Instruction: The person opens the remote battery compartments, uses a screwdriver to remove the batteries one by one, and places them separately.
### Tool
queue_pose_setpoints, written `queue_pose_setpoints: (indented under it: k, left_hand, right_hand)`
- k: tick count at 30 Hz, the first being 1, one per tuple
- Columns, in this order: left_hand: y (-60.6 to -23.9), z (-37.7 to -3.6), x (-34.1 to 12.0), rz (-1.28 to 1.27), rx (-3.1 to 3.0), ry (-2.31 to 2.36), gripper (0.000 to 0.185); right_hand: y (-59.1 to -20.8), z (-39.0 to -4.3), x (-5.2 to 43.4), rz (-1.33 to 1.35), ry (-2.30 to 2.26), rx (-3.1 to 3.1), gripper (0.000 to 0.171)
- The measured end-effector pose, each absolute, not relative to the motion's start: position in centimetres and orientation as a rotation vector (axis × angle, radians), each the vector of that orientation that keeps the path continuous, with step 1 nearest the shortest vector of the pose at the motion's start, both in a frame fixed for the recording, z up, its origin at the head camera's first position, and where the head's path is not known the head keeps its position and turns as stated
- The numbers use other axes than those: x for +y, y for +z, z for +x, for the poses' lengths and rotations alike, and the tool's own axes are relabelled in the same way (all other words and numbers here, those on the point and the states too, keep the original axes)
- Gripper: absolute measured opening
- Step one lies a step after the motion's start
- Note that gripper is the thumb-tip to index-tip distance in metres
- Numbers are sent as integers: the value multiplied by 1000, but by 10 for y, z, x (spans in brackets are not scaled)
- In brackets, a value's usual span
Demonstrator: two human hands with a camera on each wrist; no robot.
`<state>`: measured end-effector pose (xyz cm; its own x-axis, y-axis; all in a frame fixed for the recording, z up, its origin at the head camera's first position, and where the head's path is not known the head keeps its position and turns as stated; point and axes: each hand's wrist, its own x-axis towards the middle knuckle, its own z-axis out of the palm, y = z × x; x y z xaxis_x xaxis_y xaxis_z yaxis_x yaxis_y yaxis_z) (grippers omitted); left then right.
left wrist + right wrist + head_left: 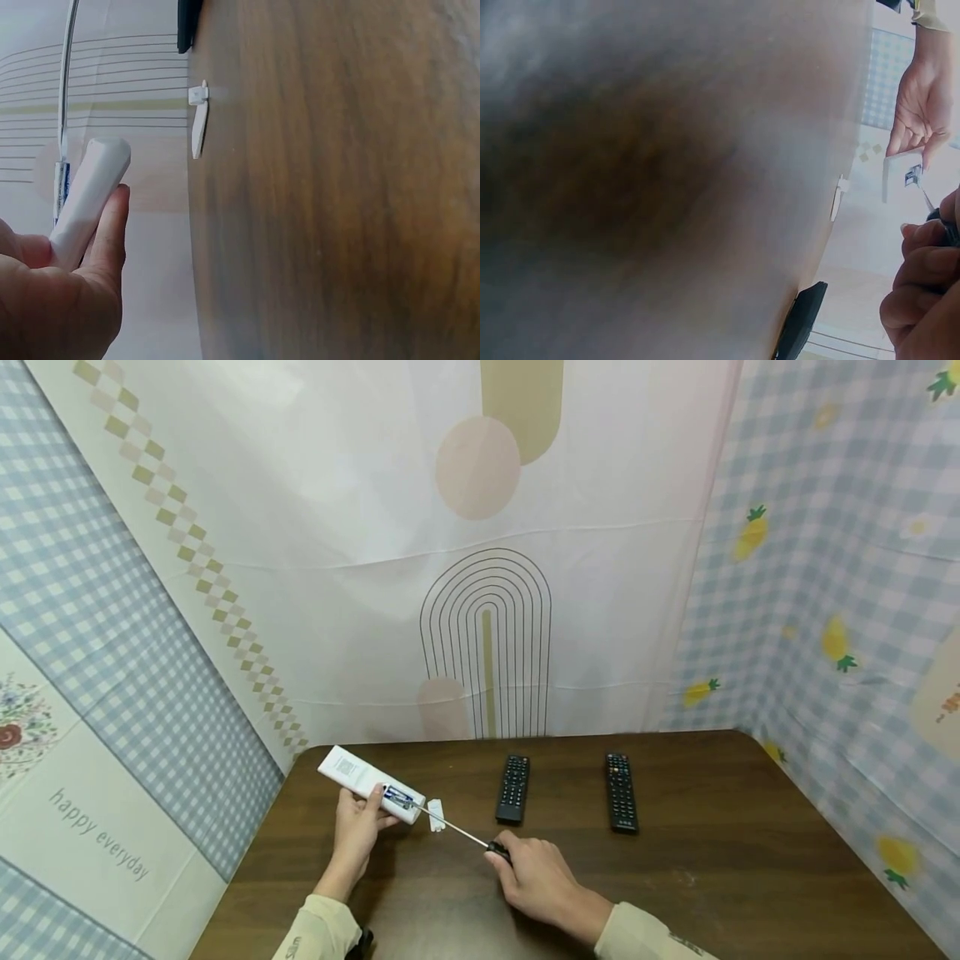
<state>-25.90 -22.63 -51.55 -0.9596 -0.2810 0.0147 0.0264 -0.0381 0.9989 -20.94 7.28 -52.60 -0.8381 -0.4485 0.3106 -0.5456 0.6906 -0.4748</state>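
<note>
My left hand grips a white remote control, its back turned up and its battery compartment uncovered. Blue-and-silver batteries show in that compartment. A screwdriver with a long metal shaft and black handle is held in my right hand, fingers curled round the handle. Its tip reaches the batteries. In the left wrist view the remote is seen edge-on, with the shaft meeting a battery over it. The small white battery cover lies on the table just right of the remote.
Two black remotes lie on the brown wooden table: one near the middle, another farther right. Behind the table's far edge hangs a patterned cloth, with checked cloth on both sides.
</note>
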Motion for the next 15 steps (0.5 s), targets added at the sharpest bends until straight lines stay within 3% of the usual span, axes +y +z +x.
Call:
queue_pose_setpoints:
  k: [15]
  left_hand:
    - [-517, -266, -224, 209, -2093, -1971, 31]
  right_hand:
    - [-528, -216, 70, 801, 853, -2777, 27]
